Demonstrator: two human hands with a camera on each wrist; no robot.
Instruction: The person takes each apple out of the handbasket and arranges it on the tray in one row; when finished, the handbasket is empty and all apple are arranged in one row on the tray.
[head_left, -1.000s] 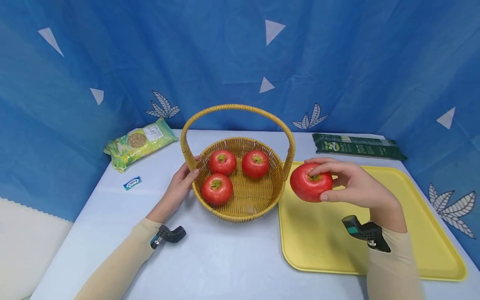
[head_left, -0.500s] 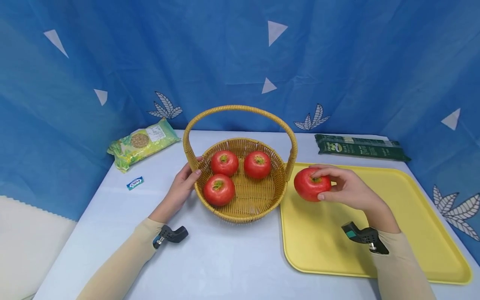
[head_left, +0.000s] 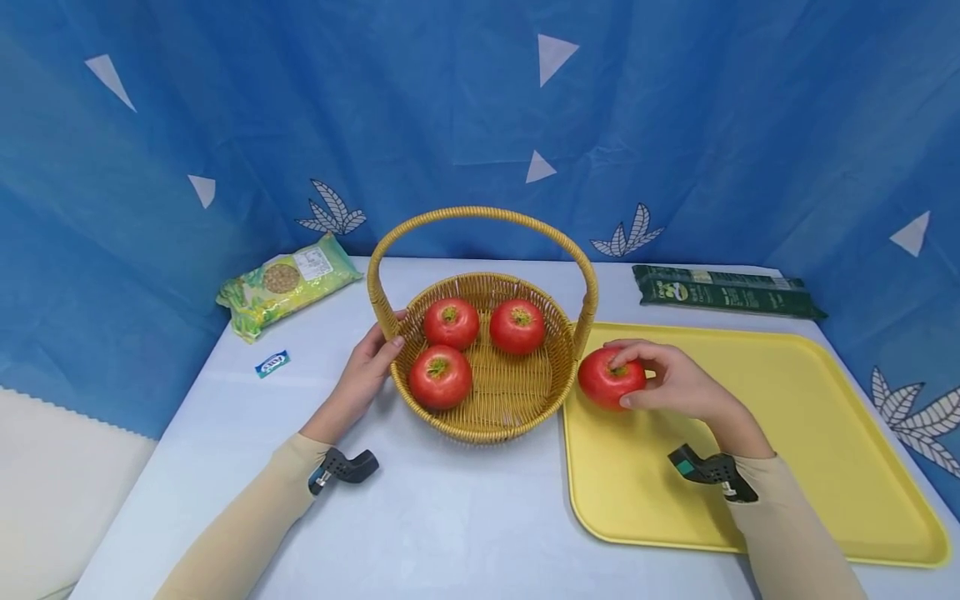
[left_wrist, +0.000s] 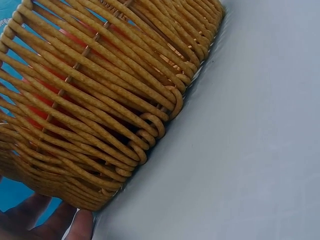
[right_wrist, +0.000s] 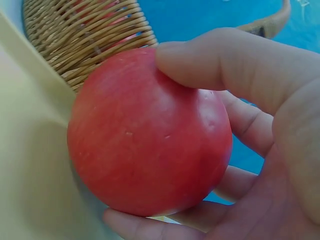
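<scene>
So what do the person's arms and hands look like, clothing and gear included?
The left sleeve and right sleeve are long and plain beige. The left hand and right hand are bare, without gloves. At the wrists, the curved black left device has a small blue patch, the similar black right device a green patch. No cables show.

Straight ahead of me hangs a blue curtain [head_left: 480, 100], softly creased, and it wraps round to my left and right as well. White triangles [head_left: 557, 58] are scattered over it, with outlined leaf prints [head_left: 332, 218] lower down. I look down on a white counter [head_left: 480, 508] whose back edge meets the cloth. At my lower left, a cream surface [head_left: 60, 483] borders the blue along a finely toothed edge. The light is even, the shadows soft.
</scene>
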